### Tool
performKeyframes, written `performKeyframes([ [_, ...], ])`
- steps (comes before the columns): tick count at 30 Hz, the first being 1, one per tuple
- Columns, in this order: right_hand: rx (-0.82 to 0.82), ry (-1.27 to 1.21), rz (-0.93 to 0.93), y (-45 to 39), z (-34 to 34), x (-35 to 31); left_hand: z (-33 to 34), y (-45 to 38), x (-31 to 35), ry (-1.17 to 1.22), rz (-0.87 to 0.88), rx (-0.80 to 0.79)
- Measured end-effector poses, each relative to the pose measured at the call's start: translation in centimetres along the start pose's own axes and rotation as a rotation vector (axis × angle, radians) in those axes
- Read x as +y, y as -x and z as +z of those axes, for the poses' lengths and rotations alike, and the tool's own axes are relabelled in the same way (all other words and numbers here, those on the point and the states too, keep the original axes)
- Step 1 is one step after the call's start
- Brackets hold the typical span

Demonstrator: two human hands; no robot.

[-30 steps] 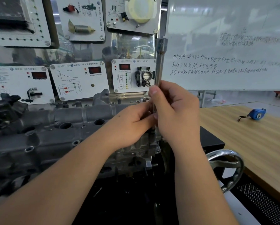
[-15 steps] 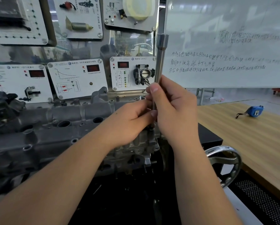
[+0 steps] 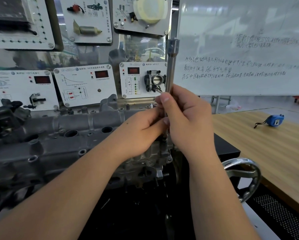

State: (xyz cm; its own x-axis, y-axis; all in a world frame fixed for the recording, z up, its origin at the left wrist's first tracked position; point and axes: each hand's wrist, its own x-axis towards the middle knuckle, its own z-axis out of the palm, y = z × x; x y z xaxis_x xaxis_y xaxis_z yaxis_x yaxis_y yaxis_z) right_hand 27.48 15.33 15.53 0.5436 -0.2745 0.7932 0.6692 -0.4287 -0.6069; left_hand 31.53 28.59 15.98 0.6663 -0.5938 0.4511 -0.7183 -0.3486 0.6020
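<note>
A long steel socket extension bar [image 3: 171, 66] stands upright over the right end of a grey engine cylinder head [image 3: 62, 135]. My right hand [image 3: 188, 122] grips the bar's lower part, thumb on its left side. My left hand [image 3: 141, 132] pinches the bar just beneath, fingers meeting the right thumb. The bar's lower tip [image 3: 164, 137] shows between the hands, sitting at a fitting on the head. The socket end [image 3: 173, 44] points up.
Sensor display panels [image 3: 86, 84] stand behind the engine, and a whiteboard [image 3: 245, 49] with writing is at the right. A metal handwheel [image 3: 245, 177] sits low on the right by a wooden table [image 3: 266, 153] carrying a blue tape measure [image 3: 274, 120].
Both hands stay on the upright bar in nearly the same grip. The view has shifted slightly; the bar and hands sit a little lower against the panels.
</note>
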Motion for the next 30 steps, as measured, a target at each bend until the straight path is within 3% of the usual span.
performKeyframes([
  [12,0.012,0.019,-0.034,0.17,0.41,0.13,0.17,-0.04,-0.01,-0.016,0.022,0.028],
  [18,-0.076,0.042,-0.039,0.08,0.32,0.20,0.06,0.11,-0.26,0.014,0.019,-0.001],
  [26,0.017,0.032,-0.073,0.40,0.83,0.17,0.20,0.07,-0.08,-0.008,0.043,0.023],
  [30,-0.022,0.044,-0.078,0.24,0.59,0.24,0.05,0.03,-0.09,-0.003,0.006,0.012],
])
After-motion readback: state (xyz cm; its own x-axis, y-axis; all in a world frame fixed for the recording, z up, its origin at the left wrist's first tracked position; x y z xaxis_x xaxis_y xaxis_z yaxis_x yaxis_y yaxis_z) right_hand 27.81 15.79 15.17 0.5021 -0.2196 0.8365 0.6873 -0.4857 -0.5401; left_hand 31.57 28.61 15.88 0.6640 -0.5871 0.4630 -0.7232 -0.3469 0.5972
